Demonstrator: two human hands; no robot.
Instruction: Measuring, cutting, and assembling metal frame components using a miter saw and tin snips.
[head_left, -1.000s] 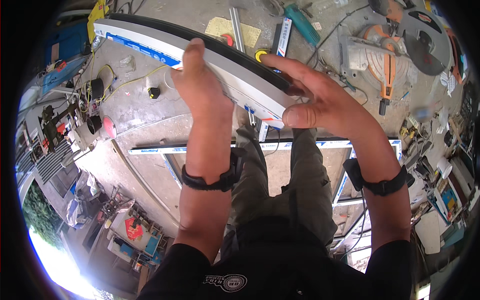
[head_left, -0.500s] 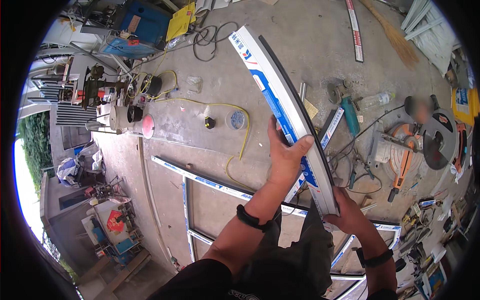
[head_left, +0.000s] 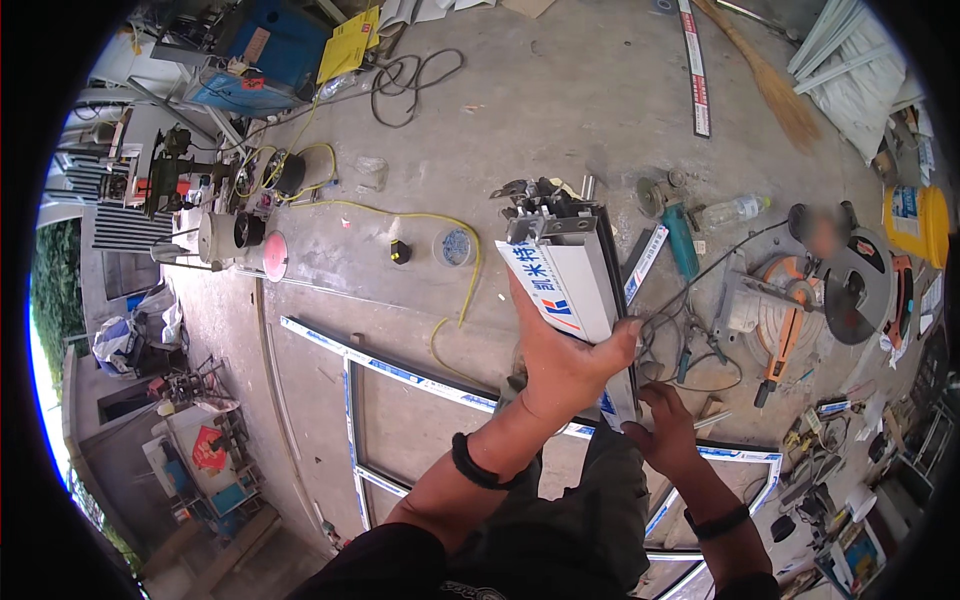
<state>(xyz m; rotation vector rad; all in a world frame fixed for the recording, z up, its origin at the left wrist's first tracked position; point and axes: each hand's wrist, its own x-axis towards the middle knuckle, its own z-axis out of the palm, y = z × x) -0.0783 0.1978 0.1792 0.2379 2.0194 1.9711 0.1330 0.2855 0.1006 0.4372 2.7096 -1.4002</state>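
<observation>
In front of me a white metal window profile (head_left: 592,270) with blue printed protective film is held up in both hands, its far end tilted toward my view. Dark and silvery metal fittings (head_left: 560,212) show at that end. My left hand (head_left: 572,365) is closed around the profile's middle, thumb across its right side. Lower down, my right hand (head_left: 664,430) grips the near end, which the fingers partly hide. Below on the floor lies a large frame (head_left: 415,378) of film-covered profiles, around my legs.
To the right are a teal angle grinder (head_left: 681,242), a plastic bottle (head_left: 735,210), a mitre saw (head_left: 785,305) and a yellow bucket (head_left: 915,225). A short profile offcut (head_left: 645,265) lies beside the grinder. Left of centre, a yellow hose (head_left: 430,212) curves past a small tub (head_left: 455,248).
The profile's far end has swung up toward me, so it looks foreshortened and its end fittings show. Both hands still hold it and sit slightly lower and to the left.
</observation>
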